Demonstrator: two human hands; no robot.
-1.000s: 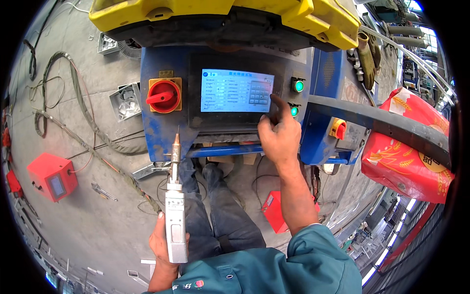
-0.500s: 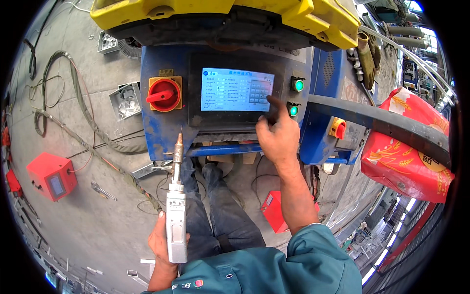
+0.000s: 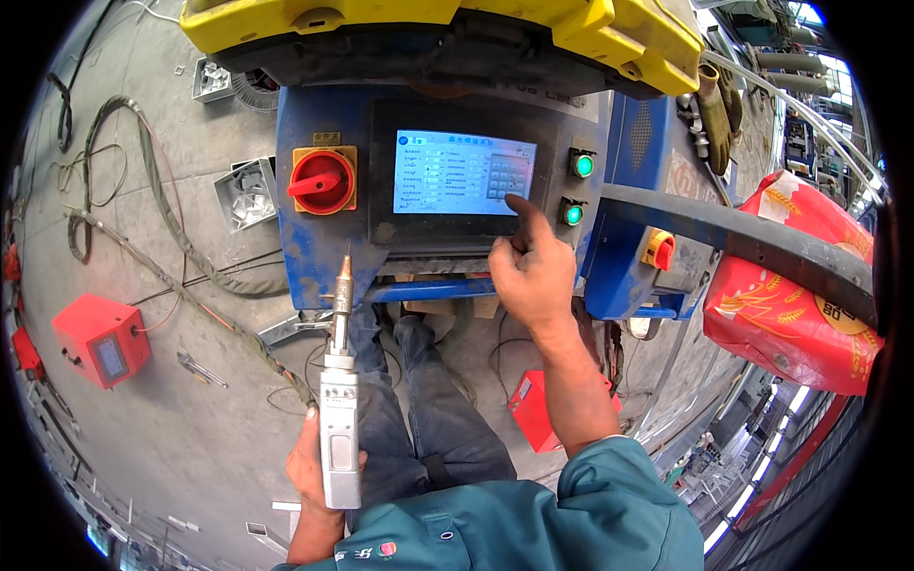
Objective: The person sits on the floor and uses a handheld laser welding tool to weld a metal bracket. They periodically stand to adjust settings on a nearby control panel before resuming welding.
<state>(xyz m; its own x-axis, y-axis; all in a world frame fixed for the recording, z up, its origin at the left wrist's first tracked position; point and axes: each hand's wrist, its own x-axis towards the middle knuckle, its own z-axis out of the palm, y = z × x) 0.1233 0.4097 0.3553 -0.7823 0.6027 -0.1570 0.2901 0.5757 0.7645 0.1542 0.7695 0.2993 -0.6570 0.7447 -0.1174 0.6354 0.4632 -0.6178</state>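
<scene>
even daylight, bright overall, no hard shadows on the concrete floor (image 3: 171, 447). strongest light at far right, where the windows (image 3: 809, 19) blow out white-blue. touchscreen (image 3: 464, 172) glows, text on it too small to read. green buttons (image 3: 584, 165) lit. soft shade under the yellow housing (image 3: 609, 33). heavy fisheye: straight edges bend twd the rim, black corners all round. centre sharp, edges smeared, esp. near right.

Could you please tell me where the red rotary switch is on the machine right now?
In the head view, the red rotary switch sits on the blue panel, left of the lit touchscreen and above the tool's nozzle.
</scene>
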